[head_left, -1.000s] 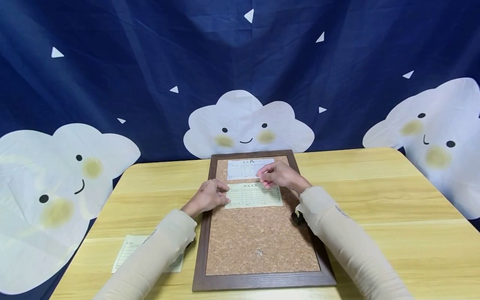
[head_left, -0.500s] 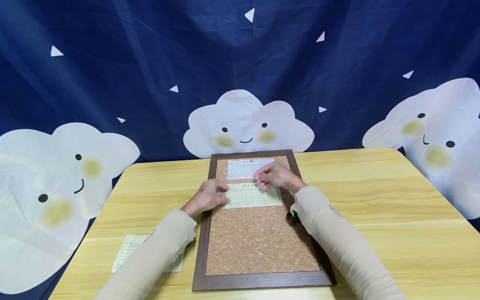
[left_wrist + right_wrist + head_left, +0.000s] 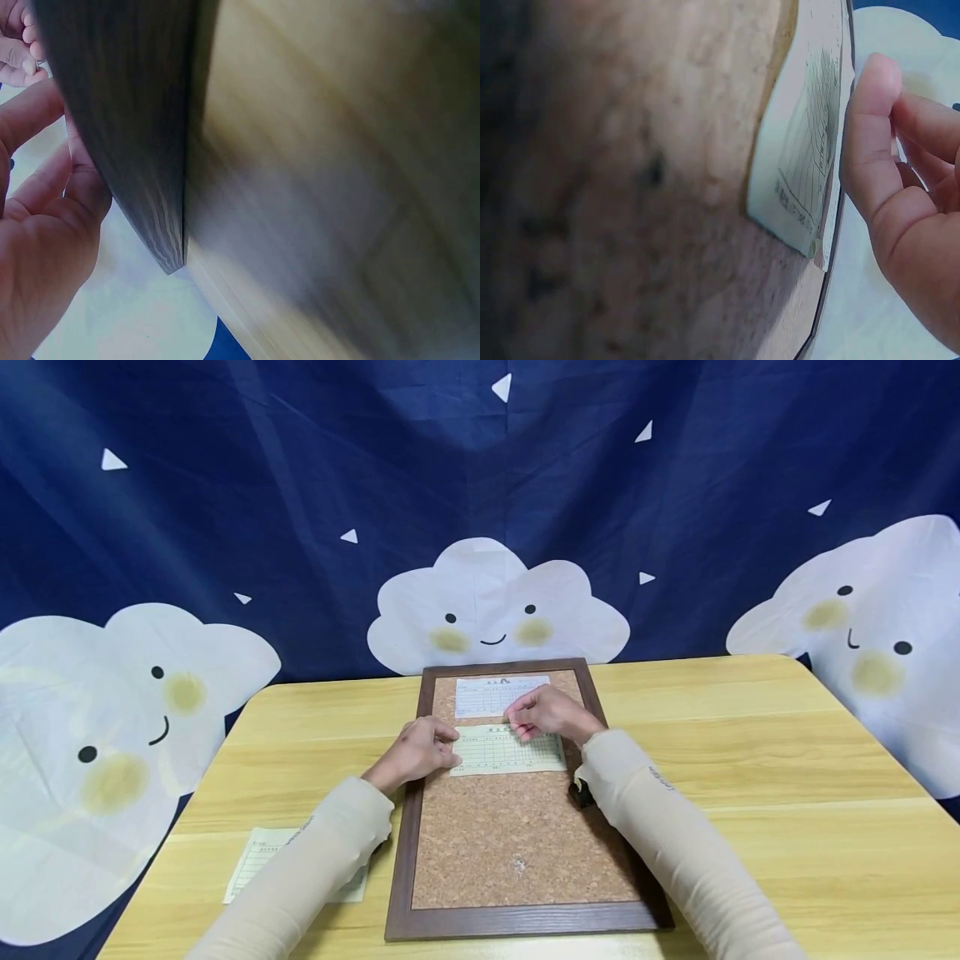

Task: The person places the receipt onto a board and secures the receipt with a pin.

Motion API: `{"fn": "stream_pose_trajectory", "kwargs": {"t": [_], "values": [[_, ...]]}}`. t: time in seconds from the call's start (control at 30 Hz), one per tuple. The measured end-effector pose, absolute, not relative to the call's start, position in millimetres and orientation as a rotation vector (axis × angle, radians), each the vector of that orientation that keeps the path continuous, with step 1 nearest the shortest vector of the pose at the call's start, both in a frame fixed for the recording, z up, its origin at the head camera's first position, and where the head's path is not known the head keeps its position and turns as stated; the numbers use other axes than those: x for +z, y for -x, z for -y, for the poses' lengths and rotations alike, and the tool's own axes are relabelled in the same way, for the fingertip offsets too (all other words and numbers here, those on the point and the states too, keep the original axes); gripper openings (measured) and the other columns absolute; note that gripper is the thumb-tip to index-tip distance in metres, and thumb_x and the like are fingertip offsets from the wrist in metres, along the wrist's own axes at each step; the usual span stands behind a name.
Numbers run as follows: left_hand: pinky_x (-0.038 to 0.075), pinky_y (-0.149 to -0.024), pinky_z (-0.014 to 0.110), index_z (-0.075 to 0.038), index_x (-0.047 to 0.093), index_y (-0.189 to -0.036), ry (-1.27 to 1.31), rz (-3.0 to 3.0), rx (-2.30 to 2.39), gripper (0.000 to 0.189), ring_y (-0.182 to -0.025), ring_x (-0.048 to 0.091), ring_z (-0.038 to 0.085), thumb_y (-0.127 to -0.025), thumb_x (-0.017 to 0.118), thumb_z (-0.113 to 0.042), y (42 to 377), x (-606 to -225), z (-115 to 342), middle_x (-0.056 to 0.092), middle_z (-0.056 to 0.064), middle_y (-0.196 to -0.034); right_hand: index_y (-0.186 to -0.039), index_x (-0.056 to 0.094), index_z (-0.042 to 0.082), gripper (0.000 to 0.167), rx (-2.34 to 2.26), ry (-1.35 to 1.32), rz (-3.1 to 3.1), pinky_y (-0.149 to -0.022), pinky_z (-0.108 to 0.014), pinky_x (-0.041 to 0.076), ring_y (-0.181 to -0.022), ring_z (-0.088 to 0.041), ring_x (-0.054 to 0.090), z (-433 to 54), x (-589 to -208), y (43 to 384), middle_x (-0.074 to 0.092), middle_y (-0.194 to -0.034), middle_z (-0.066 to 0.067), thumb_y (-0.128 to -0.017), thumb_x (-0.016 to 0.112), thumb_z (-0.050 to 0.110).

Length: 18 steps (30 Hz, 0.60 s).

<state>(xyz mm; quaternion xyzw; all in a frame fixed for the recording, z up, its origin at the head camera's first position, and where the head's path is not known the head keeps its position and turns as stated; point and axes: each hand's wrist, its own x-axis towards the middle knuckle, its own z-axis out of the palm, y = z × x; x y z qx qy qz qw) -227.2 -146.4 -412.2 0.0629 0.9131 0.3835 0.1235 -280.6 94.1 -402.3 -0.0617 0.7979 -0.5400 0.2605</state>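
Note:
A pale green ruled form slip (image 3: pixel 480 756) lies across the upper part of a framed cork board (image 3: pixel 525 835). My left hand (image 3: pixel 417 748) rests at its left edge, thumb and forefinger touching the paper. Over the slip's top edge is my right hand (image 3: pixel 546 710), thumb and forefinger pinched together. A tiny shiny thing, apparently a pushpin (image 3: pixel 42 68), shows at those fingertips in the left wrist view; the fingers mostly hide it. Just above lies a white form slip (image 3: pixel 480 697) with a small dark mark at its top. In the right wrist view the green slip (image 3: pixel 791 165) curves slightly off the cork.
Another green slip (image 3: pixel 258 856) lies on the wooden table (image 3: pixel 787 777), partly under my left sleeve. A small clear cluster (image 3: pixel 519 865) sits low on the cork. The board's dark frame (image 3: pixel 525 922) forms a raised border. Behind the table hangs a blue cloth (image 3: pixel 300 460) with clouds.
My right hand has moved a little to the left along the top edge of the green slip, still pinching. The left hand and the slips stay where they were.

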Motion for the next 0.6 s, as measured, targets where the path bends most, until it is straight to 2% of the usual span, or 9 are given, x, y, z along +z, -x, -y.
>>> {"fn": "stream_pose_trajectory", "kwargs": {"t": [0.27,0.43,0.6], "values": [[0.052,-0.078,0.033,-0.001,0.071,-0.116,-0.180,-2.662,1.125,0.035,-0.086,0.060,0.015,-0.082,0.081,-0.004,227.2,-412.9,146.1,0.060,0.007,-0.115,-0.112,0.065,-0.015,0.019,-1.454,0.195,-2.132,-0.069,-0.029,0.058,-0.067,-0.014,0.063,-91.1,-401.3,279.5,0.067,-0.078,-0.012,-0.098,0.054,-0.007],[0.052,-0.080,0.034,-0.001,0.072,-0.115,-0.202,-2.682,1.110,0.035,-0.086,0.060,0.016,-0.082,0.081,-0.004,228.1,-413.0,145.6,0.059,0.008,-0.120,-0.110,0.065,-0.015,0.018,-1.454,0.175,-2.126,-0.066,-0.028,0.058,-0.064,-0.014,0.062,-89.7,-401.4,280.6,0.066,-0.075,-0.012,-0.099,0.054,-0.007],[0.051,-0.080,0.034,-0.002,0.072,-0.115,-0.191,-2.687,1.093,0.035,-0.086,0.059,0.016,-0.082,0.082,-0.005,228.0,-412.8,145.8,0.060,0.008,-0.117,-0.109,0.065,-0.014,0.017,-1.443,0.152,-2.120,-0.065,-0.028,0.058,-0.062,-0.014,0.062,-88.3,-403.5,282.7,0.065,-0.074,-0.011,-0.099,0.053,-0.007]]}}
